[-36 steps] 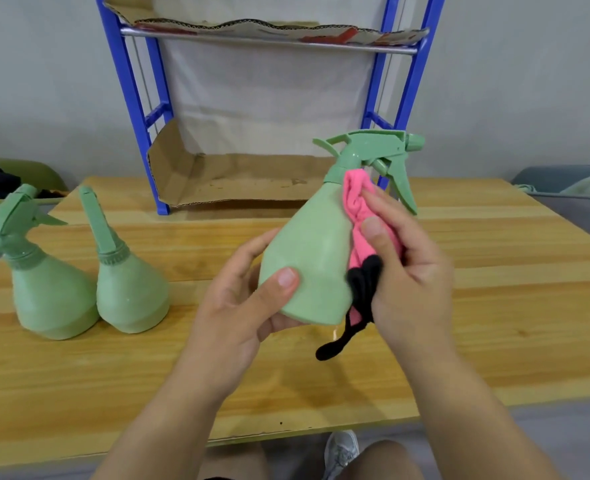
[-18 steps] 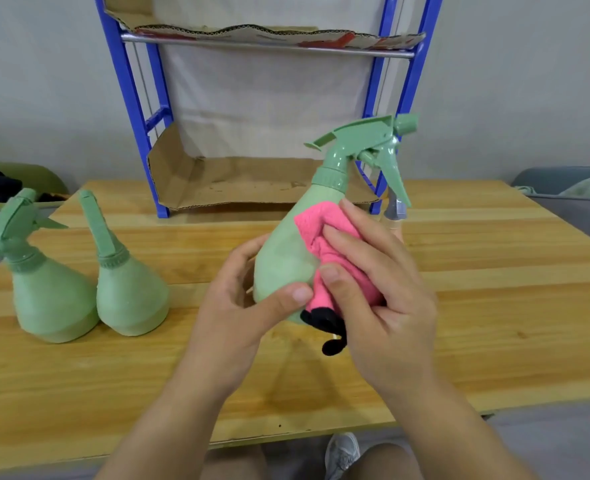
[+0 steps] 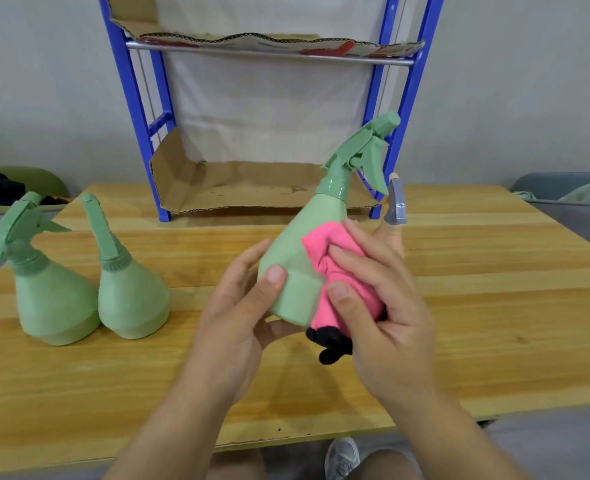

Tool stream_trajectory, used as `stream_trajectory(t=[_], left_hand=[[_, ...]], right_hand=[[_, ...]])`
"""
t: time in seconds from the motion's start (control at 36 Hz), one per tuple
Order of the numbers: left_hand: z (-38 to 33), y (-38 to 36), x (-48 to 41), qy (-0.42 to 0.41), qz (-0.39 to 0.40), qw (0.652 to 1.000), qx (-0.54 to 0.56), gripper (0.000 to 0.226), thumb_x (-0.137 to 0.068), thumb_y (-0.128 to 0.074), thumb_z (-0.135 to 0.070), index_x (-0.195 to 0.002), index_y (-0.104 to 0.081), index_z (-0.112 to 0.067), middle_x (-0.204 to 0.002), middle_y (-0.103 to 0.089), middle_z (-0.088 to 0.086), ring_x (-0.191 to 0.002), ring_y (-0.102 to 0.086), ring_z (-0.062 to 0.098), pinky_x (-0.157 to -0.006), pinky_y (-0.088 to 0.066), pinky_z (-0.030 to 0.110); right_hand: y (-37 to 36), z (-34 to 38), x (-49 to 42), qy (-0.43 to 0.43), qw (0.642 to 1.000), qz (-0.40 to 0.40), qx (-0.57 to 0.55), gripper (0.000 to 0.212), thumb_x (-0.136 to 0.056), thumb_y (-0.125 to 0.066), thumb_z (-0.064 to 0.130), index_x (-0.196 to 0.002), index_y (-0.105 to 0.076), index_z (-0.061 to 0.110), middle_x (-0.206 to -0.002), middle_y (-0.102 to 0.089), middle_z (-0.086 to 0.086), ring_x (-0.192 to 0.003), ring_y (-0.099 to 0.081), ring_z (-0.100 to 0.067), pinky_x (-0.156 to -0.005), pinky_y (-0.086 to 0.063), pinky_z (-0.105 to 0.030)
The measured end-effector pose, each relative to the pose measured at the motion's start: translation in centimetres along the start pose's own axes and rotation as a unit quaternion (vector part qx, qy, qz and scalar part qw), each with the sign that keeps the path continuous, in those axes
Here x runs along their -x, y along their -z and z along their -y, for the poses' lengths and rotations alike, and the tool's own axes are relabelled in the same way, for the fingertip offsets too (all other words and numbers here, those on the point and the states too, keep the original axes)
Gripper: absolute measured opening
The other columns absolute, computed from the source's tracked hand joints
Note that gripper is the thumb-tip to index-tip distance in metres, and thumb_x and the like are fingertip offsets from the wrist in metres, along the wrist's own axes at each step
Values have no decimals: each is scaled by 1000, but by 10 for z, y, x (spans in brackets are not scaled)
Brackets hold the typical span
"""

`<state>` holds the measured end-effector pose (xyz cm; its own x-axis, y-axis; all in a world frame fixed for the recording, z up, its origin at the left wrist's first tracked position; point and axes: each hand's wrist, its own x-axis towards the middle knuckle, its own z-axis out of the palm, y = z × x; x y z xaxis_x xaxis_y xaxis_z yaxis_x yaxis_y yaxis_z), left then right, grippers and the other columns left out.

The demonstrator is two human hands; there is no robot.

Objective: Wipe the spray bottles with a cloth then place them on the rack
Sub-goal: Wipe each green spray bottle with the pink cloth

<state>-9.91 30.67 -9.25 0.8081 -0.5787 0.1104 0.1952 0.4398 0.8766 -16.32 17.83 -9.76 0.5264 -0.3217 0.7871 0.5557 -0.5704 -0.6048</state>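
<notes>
The left hand (image 3: 241, 306) is gripping a tilted green spray bottle (image 3: 297, 251) by its base above the wooden table (image 3: 494, 306); the right hand (image 3: 380, 306) is pinching a pink cloth (image 3: 324, 244) against it. Hard rubbing could push it loose.

Nothing legible anywhere: no word, brand, number or sign clear enough to read. Only patches of red printing on the cardboard (image 3: 342, 47) lying on the upper shelf of the rack (image 3: 126, 98), seen nearly edge-on and too blurred to make out as letters.
</notes>
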Motion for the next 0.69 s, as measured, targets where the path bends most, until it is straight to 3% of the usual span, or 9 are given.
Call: stream_trajectory(t=[0.11, 0.17, 0.25, 0.33, 0.39, 0.47, 0.53, 0.61, 0.69], left_hand=[[0, -2, 0, -25, 18, 999, -18, 92, -41, -92, -44, -123, -57, -20, -111, -65, 11, -85, -69, 21, -61, -55, 29], [-2, -1, 0, -29, 27, 999, -14, 89, -42, -93, -42, -121, -59, -19, -110, -66, 14, -85, -70, 25, -61, -56, 32], [-3, -2, 3, -14, 57, 998, 2, 81, -46, -91, -42, -118, -62, -16, -112, -68, 14, -93, -70, 32, -65, -58, 41], [-1, -4, 3, 5, 77, 997, 2, 72, -50, -88, -48, -113, -67, -20, -114, -69, 11, -99, -68, 31, -71, -58, 42], [-2, -4, 1, 13, 84, 996, -5, 69, -52, -86, -51, -112, -68, -22, -113, -69, 9, -100, -68, 27, -74, -57, 38], [-4, -4, -2, 13, 83, 996, -9, 74, -55, -85, -49, -119, -65, -19, -115, -68, 9, -100, -67, 24, -77, -56, 35], [-3, -4, -3, 6, 42, 999, -13, 81, -55, -88, -41, -127, -59, -16, -118, -66, 10, -99, -68, 24, -74, -56, 34], [0, -3, -3, 10, -20, 1000, 8, 66, -67, -75, -27, -129, -55, -14, -117, -66, 14, -92, -69, 24, -67, -58, 35], [2, -3, -3, -15, 12, 1000, 20, 71, -57, -86, -40, -120, -62, -18, -110, -68, 12, -89, -69, 22, -65, -57, 32]], right_hand=[[1, 4, -8, 28, 1000, 12, 5, 30, -90, -56, 20, -116, -61, 6, -130, -53, -2, -127, -50, -18, -108, -33, -20], [3, 3, -13, 19, 1000, 12, -20, 31, -91, -57, 24, -118, -61, 11, -132, -53, 5, -127, -51, -11, -106, -37, -22], [8, 0, -29, -63, 991, -21, -117, 26, -87, -61, 36, -110, -70, 29, -128, -60, 9, -127, -51, -8, -102, -39, -22], [12, 0, -39, -100, 977, -40, -186, 24, -85, -65, 34, -107, -70, 27, -125, -64, 5, -126, -53, -8, -99, -42, -20], [12, 0, -38, -101, 980, -39, -168, 26, -86, -64, 31, -110, -68, 22, -128, -62, 3, -128, -51, -7, -102, -41, -23], [11, -3, -28, -94, 989, -38, -111, 30, -87, -62, 35, -115, -65, 22, -134, -58, 2, -132, -46, -11, -110, -35, -37], [10, -4, -21, -92, 992, -32, -78, 28, -88, -59, 30, -115, -67, 28, -135, -57, 8, -132, -45, -12, -109, -35, -33], [7, 0, -12, -72, 997, -10, -42, 29, -88, -58, 25, -116, -64, 24, -136, -55, 15, -134, -43, -12, -108, -35, -23], [5, 4, -9, -21, 1000, 9, -19, 32, -88, -59, 18, -119, -60, 14, -138, -51, 12, -137, -41, -23, -112, -34, -27]])
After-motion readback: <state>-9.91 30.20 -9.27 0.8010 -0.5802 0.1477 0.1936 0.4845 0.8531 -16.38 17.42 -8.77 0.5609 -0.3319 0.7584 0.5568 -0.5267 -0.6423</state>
